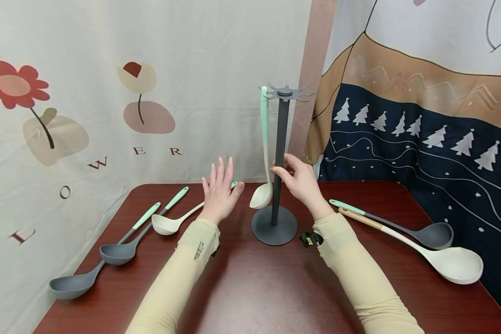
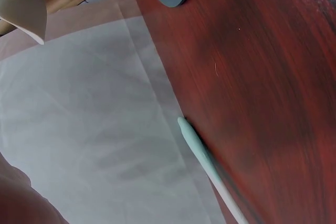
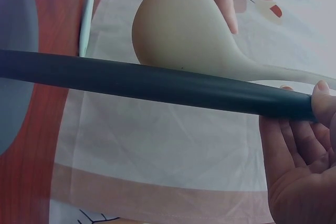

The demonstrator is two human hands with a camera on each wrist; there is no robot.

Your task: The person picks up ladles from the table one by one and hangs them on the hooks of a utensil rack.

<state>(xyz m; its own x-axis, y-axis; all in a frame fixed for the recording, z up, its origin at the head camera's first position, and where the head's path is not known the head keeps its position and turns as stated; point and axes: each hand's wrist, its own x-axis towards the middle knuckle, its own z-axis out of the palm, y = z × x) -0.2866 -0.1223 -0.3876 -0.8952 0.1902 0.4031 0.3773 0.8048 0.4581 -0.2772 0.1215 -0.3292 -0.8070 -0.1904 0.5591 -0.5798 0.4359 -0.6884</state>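
Note:
A dark grey utensil stand (image 1: 281, 139) rises from a round base on the table, with curved hooks around its top. From a hook on its left side hangs a cream ladle (image 1: 261, 196) with a mint-green handle. My right hand (image 1: 302, 181) holds the pole between thumb and fingers, as the right wrist view also shows on the pole (image 3: 157, 85). My left hand (image 1: 221, 195) is raised left of the stand, fingers straight and spread, holding nothing. Behind it, partly hidden, another cream ladle (image 1: 165, 224) with a mint handle lies on the table.
Two grey ladles with mint handles, a nearer one (image 1: 73, 285) and a farther one (image 1: 118, 254), lie at the table's left. On the right lie a grey ladle (image 1: 436, 235) and a white ladle (image 1: 459, 265) with a wood-coloured handle. Printed curtains hang behind the table (image 1: 250, 297).

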